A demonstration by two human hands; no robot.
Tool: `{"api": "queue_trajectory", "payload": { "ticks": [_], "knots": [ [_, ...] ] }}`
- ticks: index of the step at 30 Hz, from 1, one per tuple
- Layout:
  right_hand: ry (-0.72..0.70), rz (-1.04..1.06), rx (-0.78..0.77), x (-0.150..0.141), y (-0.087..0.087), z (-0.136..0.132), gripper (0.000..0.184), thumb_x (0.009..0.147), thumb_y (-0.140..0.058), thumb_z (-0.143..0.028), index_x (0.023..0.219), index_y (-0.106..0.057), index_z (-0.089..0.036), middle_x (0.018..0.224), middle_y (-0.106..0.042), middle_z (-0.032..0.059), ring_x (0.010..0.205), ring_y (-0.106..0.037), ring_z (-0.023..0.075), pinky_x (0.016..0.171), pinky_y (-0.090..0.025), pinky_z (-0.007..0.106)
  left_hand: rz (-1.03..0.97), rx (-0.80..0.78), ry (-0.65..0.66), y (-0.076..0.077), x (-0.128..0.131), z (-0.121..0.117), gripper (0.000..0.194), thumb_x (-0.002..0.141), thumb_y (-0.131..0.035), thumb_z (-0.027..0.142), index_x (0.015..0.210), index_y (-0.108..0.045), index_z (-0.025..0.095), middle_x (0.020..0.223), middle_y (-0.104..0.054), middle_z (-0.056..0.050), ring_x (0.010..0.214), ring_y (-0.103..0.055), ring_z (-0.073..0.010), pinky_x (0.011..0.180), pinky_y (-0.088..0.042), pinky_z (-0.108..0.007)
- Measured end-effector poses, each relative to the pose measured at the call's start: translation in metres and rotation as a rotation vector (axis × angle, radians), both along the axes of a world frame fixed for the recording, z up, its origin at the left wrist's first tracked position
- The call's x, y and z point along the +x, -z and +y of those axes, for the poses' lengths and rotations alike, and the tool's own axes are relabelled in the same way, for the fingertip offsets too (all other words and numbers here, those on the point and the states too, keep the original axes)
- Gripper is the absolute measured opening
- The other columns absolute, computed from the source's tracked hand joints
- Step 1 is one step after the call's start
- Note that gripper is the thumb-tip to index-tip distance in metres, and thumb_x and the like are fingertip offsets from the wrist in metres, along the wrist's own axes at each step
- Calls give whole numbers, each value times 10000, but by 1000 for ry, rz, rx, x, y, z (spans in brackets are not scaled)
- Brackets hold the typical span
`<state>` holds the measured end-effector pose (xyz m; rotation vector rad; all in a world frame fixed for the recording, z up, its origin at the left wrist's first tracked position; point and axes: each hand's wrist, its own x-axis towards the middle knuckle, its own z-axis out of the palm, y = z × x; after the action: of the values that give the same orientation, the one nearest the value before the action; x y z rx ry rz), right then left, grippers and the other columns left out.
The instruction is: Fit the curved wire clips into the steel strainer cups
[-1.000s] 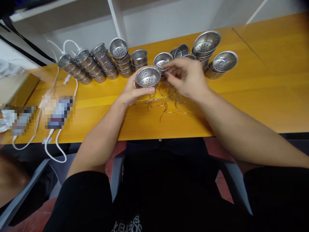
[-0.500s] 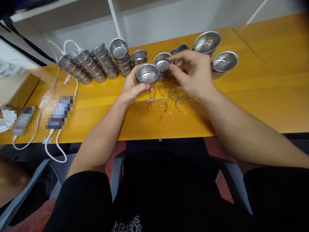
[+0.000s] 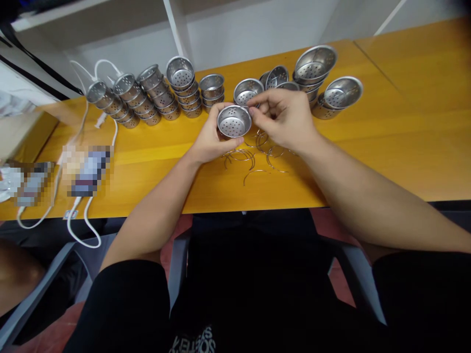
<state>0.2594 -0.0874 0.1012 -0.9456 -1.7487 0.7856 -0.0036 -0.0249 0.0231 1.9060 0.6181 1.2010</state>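
My left hand is wrapped round a small perforated metal strainer cup, thumb low on its near side and fingers behind it. The cup is held above the table with its mouth tilted toward me. At the cup's upper right rim, my right hand is closed in a pinch of thumb and forefinger. Whatever lies between those fingertips is too small to make out. Thin curved wires lie scattered on the table below both hands. Just behind the held cup is another strainer cup, partly hidden.
Stacks of strainer cups line the back left of the wooden table. Larger cups stand at the right, some tilted. A blurred phone-like device with a white cable lies left. A white shelf rises behind.
My left hand has brought the cup slightly right and lower. My right hand has moved left and down, so its pinched fingertips now meet the cup's rim.
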Motion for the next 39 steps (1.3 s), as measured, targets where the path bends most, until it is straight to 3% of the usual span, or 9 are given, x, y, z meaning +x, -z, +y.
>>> {"api": "queue_trajectory", "payload": {
  "ticks": [5, 10, 15, 18, 21, 25, 31, 36, 39],
  "knots": [
    [86, -97, 91, 0, 2, 2, 540, 1029, -959, -876, 1210, -917, -369, 920, -791, 79, 947, -798, 385, 866, -733, 555, 33, -45, -33, -5, 3, -6, 1160, 686, -1154, 796, 1589, -628, 292, 1534, -719, -108, 1446, -818, -393, 1288, -677, -567],
    [129, -151, 96, -3, -2, -3, 447, 1076, -920, -825, 1191, -889, -394, 906, -780, 78, 934, -763, 382, 885, -710, 569, 45, -136, -40, -10, 7, -14, 1197, 673, -1197, 791, 1609, -635, 299, 1585, -693, -124, 1524, -765, -413, 1342, -631, -554],
    [129, -128, 117, -12, 7, -2, 381, 1100, -924, -755, 1178, -864, -387, 844, -695, 51, 877, -715, 354, 868, -693, 555, 101, -10, -24, -9, 10, -17, 1289, 699, -1155, 907, 1633, -544, 264, 1602, -672, -153, 1519, -760, -413, 1331, -630, -534],
    [124, -85, 188, -20, 19, 3, 352, 1108, -933, -696, 1141, -866, -351, 801, -629, 25, 785, -678, 313, 827, -683, 525, 169, 75, -92, -8, 11, -20, 1186, 836, -1049, 952, 1636, -510, 263, 1570, -701, -145, 1440, -789, -374, 1286, -651, -531],
    [65, -25, 203, -23, 23, 7, 364, 1106, -946, -693, 1118, -872, -337, 792, -636, 16, 724, -637, 275, 742, -653, 477, 211, 91, -126, -11, 10, -24, 1082, 903, -1005, 940, 1603, -553, 251, 1498, -752, -134, 1332, -824, -338, 1213, -689, -512],
    [-102, 57, 137, -14, 8, 4, 558, 1080, -940, -870, 1056, -879, -316, 867, -757, 46, 730, -671, 263, 656, -600, 437, 204, 70, -103, -17, 7, -25, 919, 971, -984, 884, 1526, -671, 222, 1394, -807, -124, 1273, -846, -324, 1174, -713, -506],
    [-416, 92, -49, 1, -12, 0, 682, 831, -1141, -918, 970, -842, -321, 733, -735, -13, 585, -632, 195, 528, -472, 363, 167, 13, -14, -16, 2, -22, 876, 990, -947, 905, 1530, -698, 261, 1351, -791, -102, 1210, -837, -294, 1136, -708, -498],
    [-392, 153, -79, -2, -3, 7, 677, 823, -1156, -896, 945, -802, -332, 704, -708, -36, 547, -548, 184, 497, -446, 380, 156, 82, 78, -4, 4, -16, 1142, 888, -983, 1007, 1643, -568, 258, 1470, -720, -117, 1328, -837, -333, 1206, -694, -559],
    [-373, 170, -68, -5, 5, 11, 669, 838, -1143, -901, 965, -803, -339, 707, -716, -42, 539, -521, 182, 488, -416, 395, 145, 115, 77, 1, 5, -12, 1107, 962, -899, 1021, 1669, -531, 254, 1499, -708, -125, 1350, -831, -331, 1234, -689, -581]
  ]
}}
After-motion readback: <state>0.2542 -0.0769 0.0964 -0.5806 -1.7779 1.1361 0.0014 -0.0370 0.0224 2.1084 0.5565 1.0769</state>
